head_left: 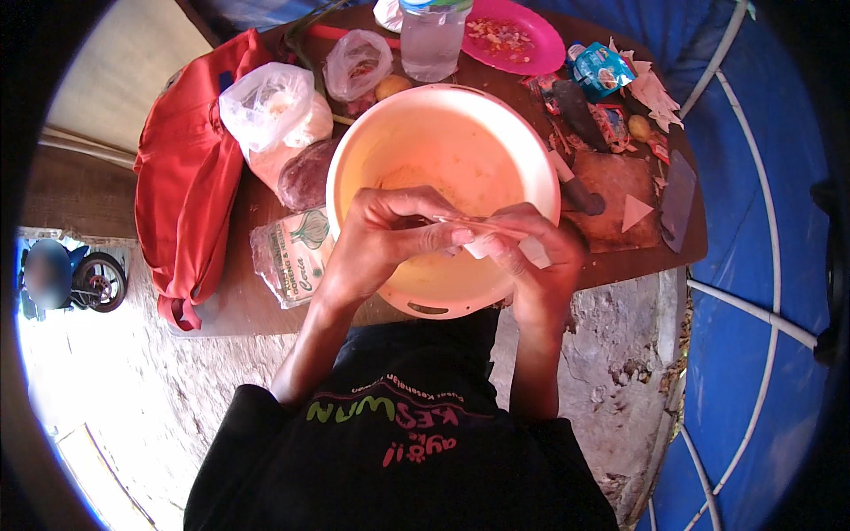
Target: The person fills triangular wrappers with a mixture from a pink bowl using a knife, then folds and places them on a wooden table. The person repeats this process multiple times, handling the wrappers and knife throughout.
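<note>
Above a wide pale basin point(343, 168), both of my hands are pinching a small, thin packet point(478, 225) with pale reddish and white parts. My left hand point(382, 232) grips its left end between thumb and fingers. At the other end, my right hand point(542, 257) holds it with bent fingers, and a white corner shows below them. Fingers cover much of the packet, so whether it is torn I cannot tell. Yellowish matter lies on the basin's bottom, partly hidden behind my hands.
Left of the basin lie a red cloth bag point(190, 168), a clear bag of white powder point(279, 111) and a green-and-white package point(301, 252). Behind stand a water container point(434, 44) and a pink plate point(553, 53) of chopped bits. A cutting board point(611, 173) and blue pouch point(602, 71) lie right.
</note>
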The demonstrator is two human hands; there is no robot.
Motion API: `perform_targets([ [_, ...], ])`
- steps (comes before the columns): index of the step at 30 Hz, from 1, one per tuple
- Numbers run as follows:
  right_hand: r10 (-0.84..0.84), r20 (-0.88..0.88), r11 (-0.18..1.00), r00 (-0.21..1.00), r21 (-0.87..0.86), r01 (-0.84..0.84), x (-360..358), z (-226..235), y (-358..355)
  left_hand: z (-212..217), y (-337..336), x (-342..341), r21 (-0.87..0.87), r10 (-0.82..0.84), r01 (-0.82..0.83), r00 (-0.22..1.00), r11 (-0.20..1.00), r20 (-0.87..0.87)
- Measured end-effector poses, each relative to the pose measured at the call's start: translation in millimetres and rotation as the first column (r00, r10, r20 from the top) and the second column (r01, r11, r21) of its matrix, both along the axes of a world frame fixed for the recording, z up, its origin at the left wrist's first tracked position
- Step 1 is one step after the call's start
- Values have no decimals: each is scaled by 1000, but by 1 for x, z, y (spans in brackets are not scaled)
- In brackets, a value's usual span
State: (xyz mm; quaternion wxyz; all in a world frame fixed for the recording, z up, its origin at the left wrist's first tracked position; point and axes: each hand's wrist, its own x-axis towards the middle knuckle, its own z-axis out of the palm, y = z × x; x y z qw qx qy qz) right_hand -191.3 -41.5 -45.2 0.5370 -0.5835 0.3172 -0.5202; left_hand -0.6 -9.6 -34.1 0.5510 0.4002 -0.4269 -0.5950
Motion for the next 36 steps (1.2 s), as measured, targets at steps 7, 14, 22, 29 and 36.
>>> perform_targets([
  [7,144,-18,985,989,95,-141,-4,9,-2,1,-2,-1,-36,63,-60,993,998,103],
  [14,-280,21,956,960,100,277,-53,27,-31,-3,0,6,-138,277,-251,934,958,226],
  [22,-627,255,764,736,16,645,-181,52,-274,-7,-4,8,-156,357,-321,842,934,406],
  [29,-746,-31,664,666,43,746,-211,-29,-266,-12,-4,11,-230,381,-305,778,924,499],
  [36,-856,-136,508,498,-50,860,-186,-78,-99,-15,-6,10,-231,385,-310,801,922,459],
])
